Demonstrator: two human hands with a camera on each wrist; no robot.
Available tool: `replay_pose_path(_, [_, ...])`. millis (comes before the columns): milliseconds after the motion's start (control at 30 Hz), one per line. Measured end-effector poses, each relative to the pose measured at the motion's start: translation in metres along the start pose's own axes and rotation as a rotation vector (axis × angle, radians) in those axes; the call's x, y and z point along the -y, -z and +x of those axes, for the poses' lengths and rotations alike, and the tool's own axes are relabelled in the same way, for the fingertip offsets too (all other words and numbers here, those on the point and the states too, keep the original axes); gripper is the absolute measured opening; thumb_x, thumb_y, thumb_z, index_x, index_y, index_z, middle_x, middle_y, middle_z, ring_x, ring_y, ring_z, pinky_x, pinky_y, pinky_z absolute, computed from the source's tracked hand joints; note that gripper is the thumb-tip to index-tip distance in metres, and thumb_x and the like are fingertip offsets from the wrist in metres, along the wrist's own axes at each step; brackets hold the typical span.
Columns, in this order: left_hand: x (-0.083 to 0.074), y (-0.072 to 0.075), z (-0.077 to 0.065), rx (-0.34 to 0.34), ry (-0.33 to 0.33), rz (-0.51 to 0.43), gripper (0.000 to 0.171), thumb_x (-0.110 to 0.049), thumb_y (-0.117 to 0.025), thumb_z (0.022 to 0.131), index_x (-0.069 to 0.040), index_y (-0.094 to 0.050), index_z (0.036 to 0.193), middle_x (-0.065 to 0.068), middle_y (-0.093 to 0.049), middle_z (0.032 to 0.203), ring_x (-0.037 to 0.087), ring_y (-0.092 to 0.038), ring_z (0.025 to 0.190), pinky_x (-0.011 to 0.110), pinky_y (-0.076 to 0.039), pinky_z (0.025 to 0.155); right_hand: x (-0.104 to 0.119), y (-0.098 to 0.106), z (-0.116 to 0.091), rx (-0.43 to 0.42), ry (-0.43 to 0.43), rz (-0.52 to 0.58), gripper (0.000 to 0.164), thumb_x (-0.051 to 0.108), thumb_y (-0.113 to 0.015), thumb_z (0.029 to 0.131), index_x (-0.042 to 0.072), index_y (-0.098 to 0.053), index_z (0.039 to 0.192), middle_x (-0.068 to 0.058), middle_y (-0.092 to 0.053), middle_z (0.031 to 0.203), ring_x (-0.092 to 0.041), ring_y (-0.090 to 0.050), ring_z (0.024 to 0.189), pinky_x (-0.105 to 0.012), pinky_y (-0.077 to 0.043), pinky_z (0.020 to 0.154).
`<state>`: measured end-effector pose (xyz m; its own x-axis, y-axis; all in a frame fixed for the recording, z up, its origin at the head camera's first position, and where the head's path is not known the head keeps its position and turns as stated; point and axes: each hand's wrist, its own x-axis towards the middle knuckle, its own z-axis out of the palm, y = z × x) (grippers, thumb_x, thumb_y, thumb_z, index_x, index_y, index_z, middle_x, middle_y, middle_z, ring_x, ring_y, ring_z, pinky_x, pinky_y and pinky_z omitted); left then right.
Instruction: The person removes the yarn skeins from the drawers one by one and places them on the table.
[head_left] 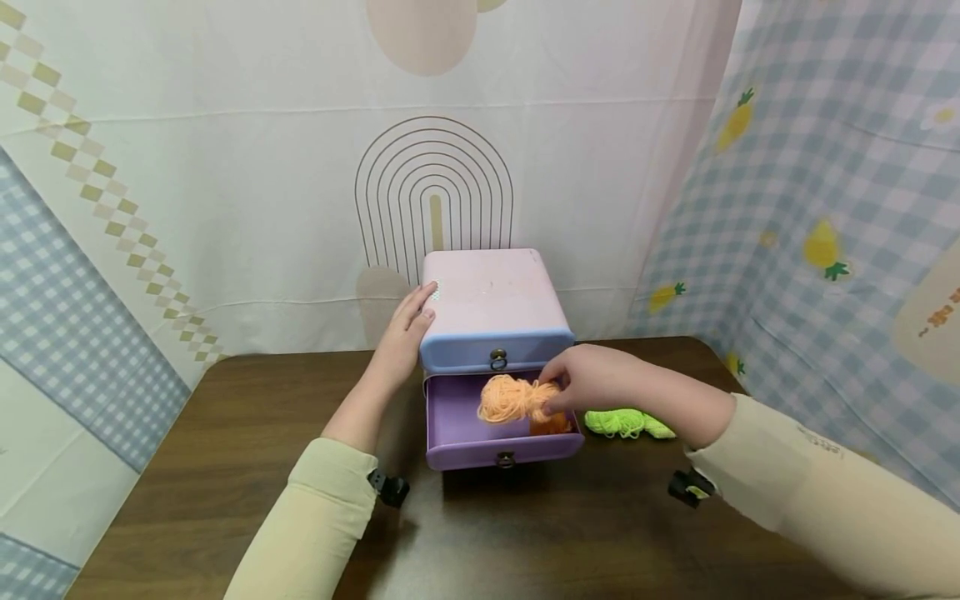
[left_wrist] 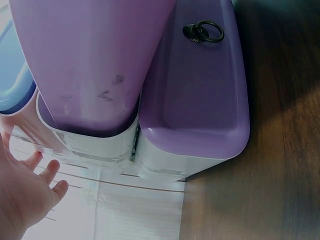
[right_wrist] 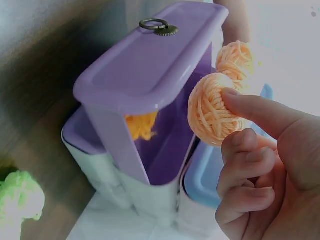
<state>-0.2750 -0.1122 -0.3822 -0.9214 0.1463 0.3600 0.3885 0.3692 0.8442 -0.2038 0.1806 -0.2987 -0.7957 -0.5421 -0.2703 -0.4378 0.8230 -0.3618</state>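
Observation:
My right hand (head_left: 592, 379) pinches a skein of peach yarn (head_left: 504, 400) between thumb and fingers, above an open purple drawer (head_left: 465, 456). The skein is narrow in the middle, with two rounded ends in the right wrist view. Inside the drawer's right side lies orange yarn (right_wrist: 141, 126), partly hidden. The drawer belongs to a small pink-topped chest of drawers (head_left: 487, 287). On that chest's upper left edge rests my left hand (head_left: 402, 342), its fingers extended.
A closed blue drawer (head_left: 457, 356) with a ring pull sits above the open one, and a closed purple drawer (left_wrist: 200, 85) below it. Bright green yarn (head_left: 622, 422) lies on the brown wooden table (head_left: 540, 533) right of the chest. Patterned cloth (head_left: 262, 208) hangs behind.

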Motion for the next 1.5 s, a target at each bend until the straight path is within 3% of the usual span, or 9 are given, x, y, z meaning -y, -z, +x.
replay_pose_path(233, [0.002, 0.000, 0.001, 0.009, 0.008, -0.004, 0.052, -0.040, -0.039, 0.104, -0.026, -0.039, 0.154, 0.009, -0.021, 0.163, 0.028, -0.016, 0.150, 0.056, -0.014, 0.117, -0.025, 0.006, -0.025, -0.039, -0.015, 0.075, 0.026, 0.032, -0.077, 0.086, 0.016, -0.075, 0.106, 0.004, -0.060, 0.076, -0.012, -0.050, 0.063, -0.031, -0.042, 0.058])
replay_pose_path(500, [0.002, 0.000, 0.000, 0.011, 0.019, -0.010, 0.052, -0.043, -0.039, 0.103, -0.028, -0.039, 0.154, 0.007, -0.020, 0.164, 0.029, -0.015, 0.150, 0.058, -0.013, 0.117, -0.061, 0.001, -0.050, -0.068, -0.078, 0.158, 0.038, 0.036, -0.076, 0.086, 0.012, -0.073, 0.114, 0.002, -0.053, 0.067, -0.013, -0.046, 0.058, -0.031, -0.039, 0.054])
replay_pose_path(833, [0.002, 0.001, 0.000, 0.010, 0.014, -0.011, 0.052, -0.041, -0.040, 0.103, -0.028, -0.039, 0.153, 0.005, -0.021, 0.164, 0.027, -0.015, 0.150, 0.057, -0.013, 0.117, -0.104, -0.029, -0.069, -0.045, -0.222, 0.354, 0.052, 0.033, -0.077, 0.086, 0.003, -0.065, 0.127, 0.002, -0.047, 0.054, -0.011, -0.037, 0.045, -0.029, -0.037, 0.044])
replay_pose_path(933, [0.002, 0.000, 0.000, 0.011, 0.014, -0.015, 0.052, -0.041, -0.040, 0.103, -0.027, -0.039, 0.153, 0.006, -0.020, 0.164, 0.027, -0.015, 0.150, 0.057, -0.013, 0.117, -0.118, -0.042, -0.072, -0.044, -0.241, 0.368, 0.053, 0.032, -0.077, 0.086, 0.002, -0.065, 0.126, 0.001, -0.048, 0.055, -0.010, -0.037, 0.045, -0.028, -0.036, 0.044])
replay_pose_path(1200, [0.000, 0.000, 0.000, 0.007, 0.005, -0.007, 0.052, -0.041, -0.040, 0.103, -0.026, -0.039, 0.153, 0.008, -0.020, 0.164, 0.027, -0.015, 0.150, 0.057, -0.013, 0.117, -0.149, -0.076, -0.070, -0.033, -0.224, 0.327, 0.041, 0.027, -0.077, 0.086, 0.003, -0.069, 0.119, -0.002, -0.053, 0.058, -0.014, -0.047, 0.050, -0.032, -0.042, 0.049])
replay_pose_path(1400, [-0.001, 0.000, -0.001, 0.022, 0.011, -0.024, 0.053, -0.040, -0.039, 0.104, -0.026, -0.037, 0.155, 0.007, -0.018, 0.164, 0.028, -0.013, 0.150, 0.059, -0.011, 0.117, -0.161, -0.089, -0.063, -0.025, -0.187, 0.269, 0.008, 0.023, -0.074, 0.089, 0.016, -0.072, 0.091, 0.003, -0.049, 0.056, -0.013, -0.046, 0.051, -0.032, -0.041, 0.050])
replay_pose_path(1500, [-0.001, 0.000, -0.001, 0.027, 0.011, -0.038, 0.053, -0.037, -0.039, 0.105, -0.023, -0.035, 0.155, 0.007, -0.016, 0.165, 0.030, -0.011, 0.151, 0.060, -0.010, 0.117, -0.166, -0.093, -0.058, -0.020, -0.189, 0.252, 0.006, 0.021, -0.074, 0.089, 0.018, -0.070, 0.086, 0.003, -0.049, 0.056, -0.013, -0.046, 0.050, -0.031, -0.041, 0.051])
